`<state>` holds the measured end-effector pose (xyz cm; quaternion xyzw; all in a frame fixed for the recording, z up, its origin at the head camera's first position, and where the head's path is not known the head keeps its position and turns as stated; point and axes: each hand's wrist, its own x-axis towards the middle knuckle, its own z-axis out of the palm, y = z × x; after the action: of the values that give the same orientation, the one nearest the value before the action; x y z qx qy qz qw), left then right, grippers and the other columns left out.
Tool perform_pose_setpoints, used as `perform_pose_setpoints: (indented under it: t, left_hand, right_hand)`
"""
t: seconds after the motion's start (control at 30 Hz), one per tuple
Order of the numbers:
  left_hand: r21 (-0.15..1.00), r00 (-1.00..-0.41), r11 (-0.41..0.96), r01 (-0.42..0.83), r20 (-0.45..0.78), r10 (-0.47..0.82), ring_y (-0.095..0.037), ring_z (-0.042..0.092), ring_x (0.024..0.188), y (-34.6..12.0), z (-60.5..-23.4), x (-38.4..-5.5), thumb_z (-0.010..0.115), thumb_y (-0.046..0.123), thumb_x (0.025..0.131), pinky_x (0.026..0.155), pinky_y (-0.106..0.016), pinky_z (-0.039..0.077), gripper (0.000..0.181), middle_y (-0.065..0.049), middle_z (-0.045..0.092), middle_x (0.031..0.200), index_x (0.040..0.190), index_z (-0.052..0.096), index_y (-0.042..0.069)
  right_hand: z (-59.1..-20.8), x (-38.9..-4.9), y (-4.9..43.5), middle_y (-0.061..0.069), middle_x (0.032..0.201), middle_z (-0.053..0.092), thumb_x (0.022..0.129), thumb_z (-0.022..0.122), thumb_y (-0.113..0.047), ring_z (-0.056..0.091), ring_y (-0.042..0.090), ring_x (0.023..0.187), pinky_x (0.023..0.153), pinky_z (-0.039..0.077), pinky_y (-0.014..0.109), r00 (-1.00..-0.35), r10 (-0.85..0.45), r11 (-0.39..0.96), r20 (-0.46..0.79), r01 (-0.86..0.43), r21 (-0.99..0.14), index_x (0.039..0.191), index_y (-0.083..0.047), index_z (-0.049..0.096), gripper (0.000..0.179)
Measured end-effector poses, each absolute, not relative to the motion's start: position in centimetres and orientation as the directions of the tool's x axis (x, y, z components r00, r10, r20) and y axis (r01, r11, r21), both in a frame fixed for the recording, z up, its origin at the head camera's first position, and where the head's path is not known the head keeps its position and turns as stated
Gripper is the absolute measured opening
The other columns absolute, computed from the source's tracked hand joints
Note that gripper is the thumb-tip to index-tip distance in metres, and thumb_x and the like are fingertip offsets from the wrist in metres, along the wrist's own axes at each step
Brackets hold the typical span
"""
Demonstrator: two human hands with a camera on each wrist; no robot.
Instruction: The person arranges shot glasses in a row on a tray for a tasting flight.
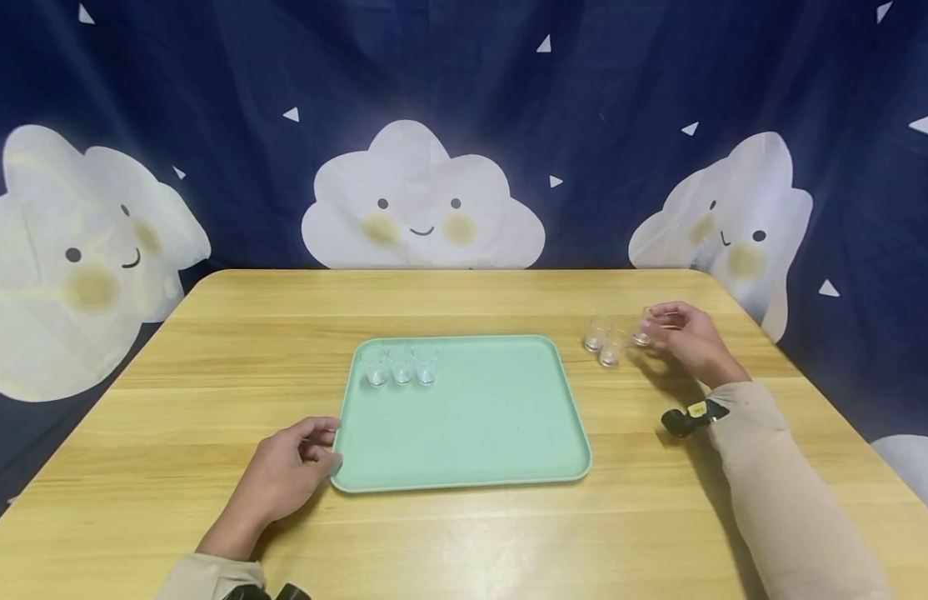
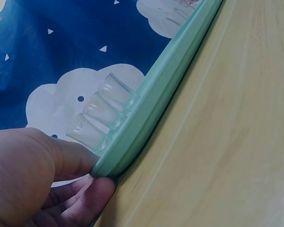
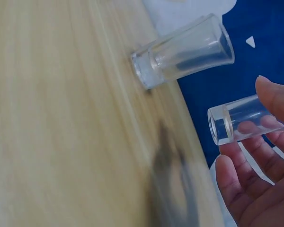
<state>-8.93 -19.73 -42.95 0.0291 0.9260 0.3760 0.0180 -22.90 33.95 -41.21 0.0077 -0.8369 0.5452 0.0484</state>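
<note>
My left hand (image 1: 291, 471) holds the left edge of a mint-green tray (image 1: 494, 417) on the table. In the left wrist view, the thumb and fingers (image 2: 97, 194) meet at the tray's rim. Inside the tray's back left corner, three clear shot glasses (image 1: 401, 371) stand upright in a row. To the right of the tray, my right hand (image 1: 689, 337) pinches another shot glass (image 3: 234, 120) between thumb and fingers, and it is raised off the tabletop. Two more shot glasses, a nearer one (image 1: 611, 350) and a farther one (image 1: 596, 335), stand on the table just left of that hand.
The wooden table (image 1: 464, 542) carries the tray near its middle. Behind and beside it hangs a dark blue curtain (image 1: 479, 75) printed with smiling clouds. Dark wrist-worn devices, such as the right one (image 1: 692, 418), sit at the sleeve cuffs.
</note>
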Motion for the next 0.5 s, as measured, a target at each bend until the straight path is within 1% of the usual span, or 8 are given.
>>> perform_pose_setpoints:
  t: [0.13, 0.27, 0.33, 0.5]
  left_hand:
    - [0.699, -0.998, 0.714, 0.041, -0.010, 0.067, -0.014, 0.058, 0.084, -19.7, -43.0, -9.0, 0.066, 0.011, 0.087, 0.077, -0.033, 0.047, 0.039, -0.005, 0.065, 0.105, 0.125, 0.061, 0.002]
    - [0.701, -0.998, 0.712, 0.042, -0.008, 0.067, -0.014, 0.058, 0.083, -19.7, -43.0, -9.0, 0.066, 0.011, 0.087, 0.077, -0.033, 0.047, 0.039, -0.005, 0.065, 0.105, 0.125, 0.061, 0.002]
    - [0.701, -0.998, 0.712, 0.044, -0.007, 0.068, -0.014, 0.057, 0.083, -19.8, -43.0, -9.0, 0.066, 0.011, 0.087, 0.077, -0.033, 0.047, 0.039, -0.005, 0.065, 0.105, 0.125, 0.061, 0.002]
    - [0.701, -0.997, 0.711, 0.050, -0.003, 0.072, -0.013, 0.058, 0.083, -19.8, -43.0, -9.0, 0.066, 0.011, 0.087, 0.076, -0.032, 0.047, 0.039, -0.005, 0.065, 0.105, 0.124, 0.061, 0.002]
  right_hand:
    - [-40.5, -22.5, 33.9, -0.017, 0.093, 0.060, 0.094, 0.065, -0.016, 0.060, 0.000, 0.085, 0.074, 0.053, 0.020, -0.993, 0.033, 0.405, 0.117, -0.094, -0.910, 0.119, 0.004, 0.047, 0.036]
    - [-39.6, -22.2, 33.5, -0.014, 0.095, 0.061, 0.094, 0.064, -0.018, 0.060, 0.000, 0.085, 0.074, 0.052, 0.020, -0.990, 0.025, 0.416, 0.141, -0.118, -0.902, 0.121, 0.004, 0.047, 0.039]
    - [-39.1, -22.1, 33.2, -0.012, 0.096, 0.062, 0.094, 0.065, -0.020, 0.060, 0.001, 0.085, 0.074, 0.052, 0.020, -0.988, 0.024, 0.420, 0.152, -0.128, -0.898, 0.119, 0.001, 0.049, 0.037]
    - [-38.1, -21.8, 32.2, -0.014, 0.095, 0.061, 0.092, 0.067, -0.019, 0.060, 0.000, 0.086, 0.073, 0.052, 0.019, -0.983, 0.021, 0.432, 0.184, -0.157, -0.888, 0.117, 0.000, 0.051, 0.036]
